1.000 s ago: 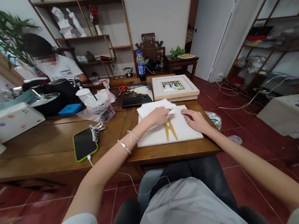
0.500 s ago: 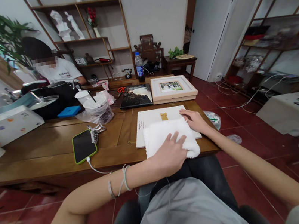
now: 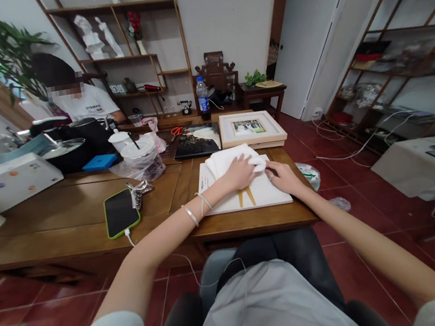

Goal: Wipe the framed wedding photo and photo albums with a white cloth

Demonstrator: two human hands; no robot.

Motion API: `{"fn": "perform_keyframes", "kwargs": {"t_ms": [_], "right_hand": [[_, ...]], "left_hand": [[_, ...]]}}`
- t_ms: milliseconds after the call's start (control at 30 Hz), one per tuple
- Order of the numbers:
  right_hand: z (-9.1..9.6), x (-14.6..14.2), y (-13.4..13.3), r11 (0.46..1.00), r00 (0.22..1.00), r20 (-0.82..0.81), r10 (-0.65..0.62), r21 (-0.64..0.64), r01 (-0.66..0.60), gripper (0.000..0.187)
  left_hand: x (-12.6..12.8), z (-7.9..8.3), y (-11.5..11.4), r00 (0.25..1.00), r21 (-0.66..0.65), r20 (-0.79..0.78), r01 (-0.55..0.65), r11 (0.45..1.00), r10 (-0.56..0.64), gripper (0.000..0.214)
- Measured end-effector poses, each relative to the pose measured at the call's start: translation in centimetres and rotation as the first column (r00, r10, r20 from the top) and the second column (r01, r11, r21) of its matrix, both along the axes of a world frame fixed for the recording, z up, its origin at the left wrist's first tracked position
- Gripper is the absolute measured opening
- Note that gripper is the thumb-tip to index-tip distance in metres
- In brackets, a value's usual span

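A white board (image 3: 269,193) with small print at its left and a yellow-gold design near its lower edge lies flat at the table's front. My left hand (image 3: 240,172) presses a folded white towel (image 3: 221,161) against the board's upper part, fingers bent over the cloth. The towel hides the top of the board and part of the design. At the board's right edge, my right hand (image 3: 283,177) grips the border, fingertips close to the towel's right end.
Behind the board lie a framed picture (image 3: 253,127) and a dark glossy panel (image 3: 197,139). A phone (image 3: 122,213) on a cable, a bagged drink cup (image 3: 140,156) and a blue box (image 3: 99,162) are leftward. A bottle (image 3: 203,99) stands behind. Another person (image 3: 87,106) sits far left.
My left hand has pushed the towel away from me, from the board's front edge to its far edge, uncovering the lower yellow-gold design. My right hand stays at the right edge.
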State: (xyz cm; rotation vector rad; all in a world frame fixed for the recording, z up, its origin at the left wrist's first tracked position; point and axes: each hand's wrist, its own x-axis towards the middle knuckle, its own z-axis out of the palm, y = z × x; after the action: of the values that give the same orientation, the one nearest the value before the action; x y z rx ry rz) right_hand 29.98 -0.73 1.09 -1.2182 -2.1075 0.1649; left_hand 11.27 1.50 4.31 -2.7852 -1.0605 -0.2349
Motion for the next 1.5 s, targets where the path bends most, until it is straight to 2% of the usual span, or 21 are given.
{"fn": "perform_keyframes", "kwargs": {"t_ms": [133, 233, 367, 500, 600, 733, 800, 900, 1133, 1233, 1367, 1500], "right_hand": [[-0.1, 0.0, 0.1, 1.0, 1.0, 0.013, -0.01, 0.007, 0.01, 0.04], [-0.5, 0.2, 0.3, 0.999, 0.999, 0.01, -0.042, 0.002, 0.042, 0.043], [-0.7, 0.3, 0.5, 1.0, 1.0, -0.014, -0.026, -0.013, 0.025, 0.043], [-0.6, 0.3, 0.4, 0.999, 0.998, -0.049, -0.044, -0.02, 0.043, 0.039], [-0.6, 0.2, 0.3, 0.999, 0.998, -0.054, -0.033, -0.015, 0.033, 0.038], [-0.7, 0.2, 0.3, 0.999, 0.998, -0.053, -0.041, -0.018, 0.04, 0.037], [-0.8, 0.2, 0.3, 0.999, 0.998, -0.042, -0.046, -0.017, 0.045, 0.037], [-0.8, 0.2, 0.4, 0.999, 0.999, -0.025, -0.047, -0.009, 0.047, 0.037], [-0.8, 0.3, 0.4, 0.998, 0.997, -0.053, -0.055, -0.019, 0.054, 0.038], [-0.8, 0.4, 0.4, 0.998, 0.989, -0.137, -0.059, -0.046, 0.053, 0.039], [-0.7, 0.4, 0.4, 0.998, 0.962, -0.264, -0.064, -0.043, 0.054, 0.039], [-0.4, 0.2, 0.2, 0.997, 0.973, -0.219, -0.074, -0.006, 0.075, 0.036]], "left_hand": [[0.4, -0.7, 0.0, 1.0, 0.033, -0.015, -0.025, 0.999, 0.025, 0.037], [0.6, -0.4, -1.7, 0.998, 0.056, -0.056, -0.035, 0.998, 0.038, 0.034], [0.6, 0.5, -4.9, 0.994, 0.055, -0.109, -0.011, 0.998, 0.017, 0.03], [0.0, 0.9, -8.9, 0.99, 0.069, -0.129, 0.061, 0.996, -0.052, 0.03], [-1.1, 1.1, -11.9, 0.977, 0.049, -0.143, 0.166, 0.985, -0.157, 0.028], [-2.6, 1.5, -14.0, 0.952, -0.012, -0.146, 0.269, 0.963, -0.268, 0.025], [-3.0, 1.6, -13.8, 0.954, -0.008, -0.134, 0.271, 0.962, -0.27, 0.026], [-3.0, 1.5, -12.0, 0.965, 0.002, -0.116, 0.238, 0.971, -0.236, 0.03], [-2.4, 0.5, -3.5, 0.992, -0.056, -0.033, 0.116, 0.992, -0.118, 0.035], [-1.9, 0.0, -1.2, 0.997, -0.051, 0.007, 0.079, 0.996, -0.079, 0.037], [-0.9, -0.6, -0.3, 0.998, -0.02, -0.009, 0.066, 0.998, -0.066, 0.035], [-0.1, -0.4, -1.7, 0.996, 0.01, -0.048, 0.082, 0.997, -0.082, 0.034]]}}
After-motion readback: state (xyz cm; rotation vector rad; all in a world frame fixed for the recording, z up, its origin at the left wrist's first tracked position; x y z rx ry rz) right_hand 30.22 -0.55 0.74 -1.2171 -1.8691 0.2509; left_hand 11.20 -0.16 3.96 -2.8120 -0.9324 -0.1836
